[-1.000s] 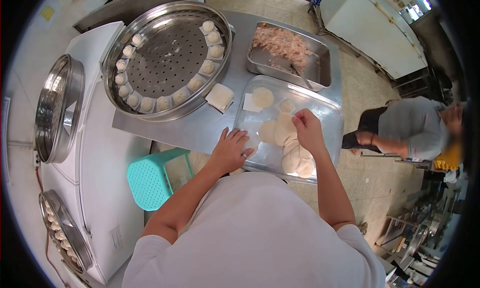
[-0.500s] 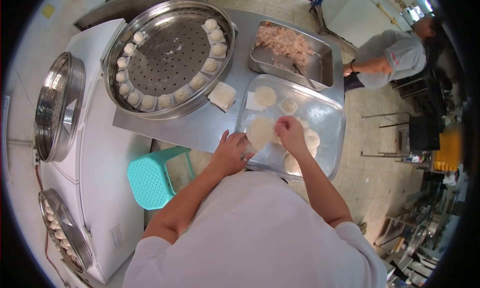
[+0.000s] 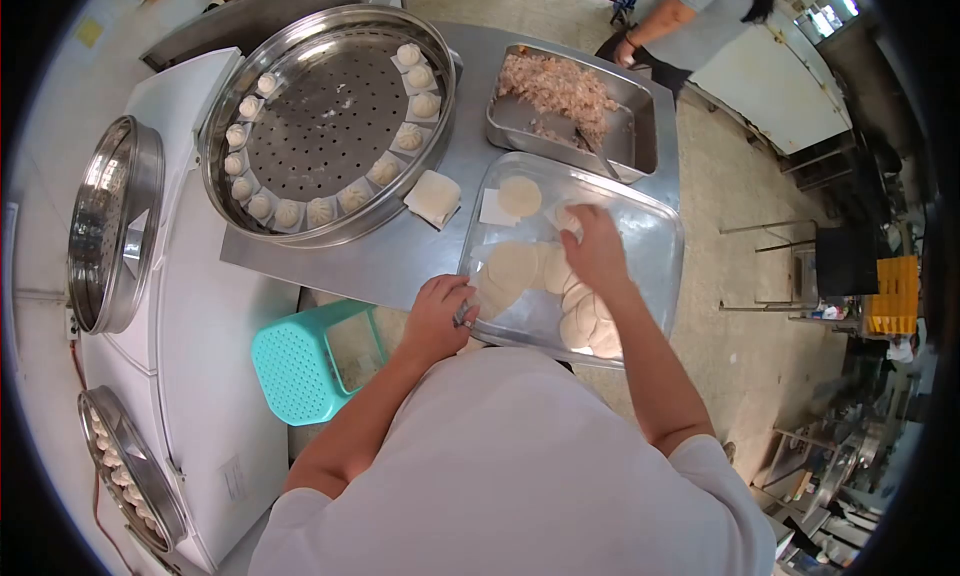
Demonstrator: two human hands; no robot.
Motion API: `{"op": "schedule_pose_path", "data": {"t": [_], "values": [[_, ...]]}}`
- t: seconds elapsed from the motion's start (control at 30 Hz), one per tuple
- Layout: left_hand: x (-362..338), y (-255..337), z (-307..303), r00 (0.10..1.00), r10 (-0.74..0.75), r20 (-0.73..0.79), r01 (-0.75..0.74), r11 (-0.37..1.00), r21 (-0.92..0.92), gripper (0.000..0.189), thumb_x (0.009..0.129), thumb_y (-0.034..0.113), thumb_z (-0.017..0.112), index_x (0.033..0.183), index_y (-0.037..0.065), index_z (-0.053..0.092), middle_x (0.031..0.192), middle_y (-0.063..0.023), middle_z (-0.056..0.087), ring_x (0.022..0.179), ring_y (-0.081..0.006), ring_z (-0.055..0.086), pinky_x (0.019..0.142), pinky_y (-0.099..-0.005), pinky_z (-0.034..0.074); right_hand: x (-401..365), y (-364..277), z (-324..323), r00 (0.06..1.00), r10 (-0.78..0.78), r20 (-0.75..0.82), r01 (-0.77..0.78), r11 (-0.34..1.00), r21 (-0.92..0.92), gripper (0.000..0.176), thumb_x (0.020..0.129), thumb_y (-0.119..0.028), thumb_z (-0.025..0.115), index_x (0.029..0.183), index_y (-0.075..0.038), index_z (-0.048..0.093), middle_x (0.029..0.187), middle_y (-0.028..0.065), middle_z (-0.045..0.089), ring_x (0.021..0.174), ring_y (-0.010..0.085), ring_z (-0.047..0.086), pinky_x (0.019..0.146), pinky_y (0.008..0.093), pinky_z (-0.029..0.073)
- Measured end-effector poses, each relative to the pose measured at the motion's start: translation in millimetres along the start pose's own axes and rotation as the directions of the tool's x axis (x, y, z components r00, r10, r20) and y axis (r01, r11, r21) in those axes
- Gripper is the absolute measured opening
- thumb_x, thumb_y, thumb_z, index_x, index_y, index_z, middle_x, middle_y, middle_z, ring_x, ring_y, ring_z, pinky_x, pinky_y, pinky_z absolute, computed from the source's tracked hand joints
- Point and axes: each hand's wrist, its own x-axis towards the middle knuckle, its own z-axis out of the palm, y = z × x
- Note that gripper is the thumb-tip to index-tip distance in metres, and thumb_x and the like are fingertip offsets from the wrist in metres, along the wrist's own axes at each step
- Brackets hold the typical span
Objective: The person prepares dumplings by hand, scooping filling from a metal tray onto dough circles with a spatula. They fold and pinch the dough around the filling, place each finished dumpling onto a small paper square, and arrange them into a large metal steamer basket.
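A metal tray (image 3: 650,266) lies in front of me. On it are overlapping round dough wrappers (image 3: 513,266), with more dough rounds (image 3: 585,321) heaped at the right. My right hand (image 3: 598,248) reaches over the tray, its fingers closed on a small pleated bun (image 3: 566,214) that they partly cover. At the tray's left edge is my left hand (image 3: 443,311), its fingers curled in beside the wrappers; whatever they hold is hidden. Farther up the tray, a single dough wrapper (image 3: 520,196) lies partly over a white paper square (image 3: 494,209).
A large perforated steamer (image 3: 330,116) holds a ring of pleated buns on papers. Beside it sits a paper stack (image 3: 434,197). A metal pan (image 3: 640,136) contains minced filling (image 3: 555,91) and a utensil. A turquoise stool (image 3: 300,361) stands below. Another person (image 3: 690,21) is beyond the table.
My right hand has moved up from the dough wrappers to the pleated bun. My left hand's fingers have curled in. The other person has shifted left.
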Motion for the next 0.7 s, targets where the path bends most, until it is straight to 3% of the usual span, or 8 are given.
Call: {"op": "schedule_pose_path", "data": {"t": [0.23,0.33,0.4,0.43,0.5,0.57,0.6,0.7], "values": [[-9.4,10.6,-2.5,0.998,-0.066,-0.006,0.066,0.998,-0.01,0.028,0.083,0.008,0.075,0.109,0.003,0.067,0.116,-0.0145,0.067,0.109,-0.0368,0.061,0.096,-0.0456,0.05,43.1,60.4,19.2,0.923,-0.165,0.348,0.202,0.977,-0.074,0.049,0.077,-0.005,0.071,0.126,-0.006,0.065,0.121,0.0204,0.062,0.115,0.0378,0.061,0.101,0.0461,0.05],[-13.8,19.1,5.9,0.991,-0.125,-0.055,0.123,0.992,-0.027,0.029,0.083,0.008,0.075,0.111,0.003,0.068,0.115,-0.0147,0.068,0.109,-0.0361,0.062,0.095,-0.0446,0.051,44.4,63.0,15.5,0.924,-0.136,0.356,0.154,0.988,-0.021,0.047,0.078,-0.004,0.07,0.124,-0.004,0.067,0.119,0.0211,0.063,0.107,0.0376,0.064,0.095,0.0452,0.053],[-12.0,28.9,11.5,0.976,-0.191,-0.1,0.188,0.981,-0.045,0.03,0.085,0.008,0.075,0.114,0.004,0.068,0.116,-0.0149,0.068,0.11,-0.034,0.062,0.096,-0.0438,0.051,42.3,62.0,12.1,0.951,-0.055,0.304,0.006,0.987,0.158,0.046,0.078,-0.005,0.071,0.124,-0.003,0.068,0.111,0.0202,0.066,0.099,0.035,0.067,0.09,0.0433,0.055],[-8.0,35.3,13.1,0.94,-0.336,-0.057,0.324,0.933,-0.155,0.03,0.088,0.01,0.074,0.117,0.003,0.068,0.118,-0.0147,0.068,0.111,-0.0329,0.063,0.096,-0.0439,0.051,40.2,60.4,11.0,0.958,-0.011,0.287,-0.064,0.966,0.249,0.045,0.079,-0.005,0.071,0.124,-0.003,0.068,0.108,0.0197,0.067,0.095,0.0337,0.068,0.087,0.0423,0.055],[4.6,50.2,16.8,0.808,-0.585,0.067,0.568,0.745,-0.349,0.031,0.094,0.014,0.071,0.123,0.003,0.066,0.12,-0.0144,0.069,0.112,-0.0306,0.063,0.096,-0.0442,0.052,30.2,48.6,1.2,0.951,0.043,0.305,-0.152,0.928,0.341,0.046,0.08,-0.008,0.072,0.126,-0.002,0.068,0.103,0.0189,0.069,0.089,0.0302,0.069,0.084,0.0395,0.055],[24.3,58.1,22.2,0.681,-0.703,0.207,0.611,0.389,-0.689,0.035,0.099,0.019,0.067,0.129,0.001,0.061,0.129,-0.0145,0.066,0.119,-0.0277,0.061,0.1,-0.0427,0.051,21.0,28.1,-11.8,0.938,0.067,0.34,-0.212,0.887,0.41,0.047,0.081,-0.011,0.074,0.127,-0.003,0.067,0.099,0.0182,0.07,0.086,0.0266,0.069,0.083,0.0368,0.055],[32.9,59.8,24.0,0.623,-0.726,0.291,0.574,0.171,-0.801,0.038,0.101,0.021,0.064,0.132,0.0,0.059,0.133,-0.0146,0.065,0.123,-0.0263,0.06,0.102,-0.0419,0.051,16.7,17.3,-15.8,0.929,0.064,0.364,-0.23,0.87,0.435,0.048,0.082,-0.013,0.075,0.128,-0.003,0.067,0.098,0.0179,0.071,0.086,0.0249,0.069,0.083,0.0354,0.055],[51.9,59.6,20.1,0.643,-0.563,0.519,0.446,-0.276,-0.852,0.062,0.107,0.042,0.052,0.148,-0.002,0.039,0.139,-0.0159,0.059,0.124,-0.0314,0.058,0.109,-0.044,0.046,4.5,-14.7,-20.4,0.914,-0.063,0.401,-0.143,0.875,0.462,0.05,0.082,-0.017,0.077,0.13,-0.006,0.067,0.104,0.0173,0.073,0.092,0.0226,0.07,0.086,0.0323,0.054]]}}
